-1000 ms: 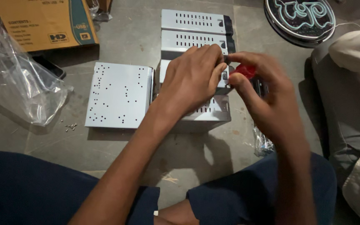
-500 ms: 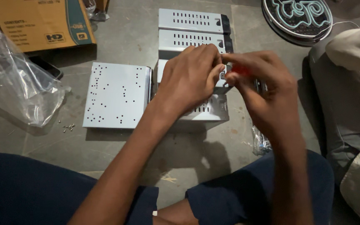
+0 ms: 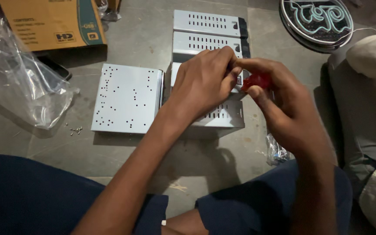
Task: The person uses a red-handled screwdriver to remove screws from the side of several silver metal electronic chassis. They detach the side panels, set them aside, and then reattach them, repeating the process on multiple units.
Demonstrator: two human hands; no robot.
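The right hand [image 3: 283, 109] is gripping a small red-handled tool [image 3: 256, 81], probably a screwdriver, its fingers [image 3: 257, 93] clenched around the handle. The tool's long axis is pointing leftward from those fingers toward the end of the metal box [image 3: 218, 115] lying on the floor [image 3: 131, 165]. The left hand [image 3: 203, 82] is resting over that box, fingers curled down at its end, just beside the tool's tip; whether they are pinching anything is hidden. The box is lying directly under and slightly beyond both hands, the right hand being nearer the tool. A flat perforated plate [image 3: 127, 98] is lying left of the left hand, and two more boxes [image 3: 205, 32] are lying beyond the fingers.
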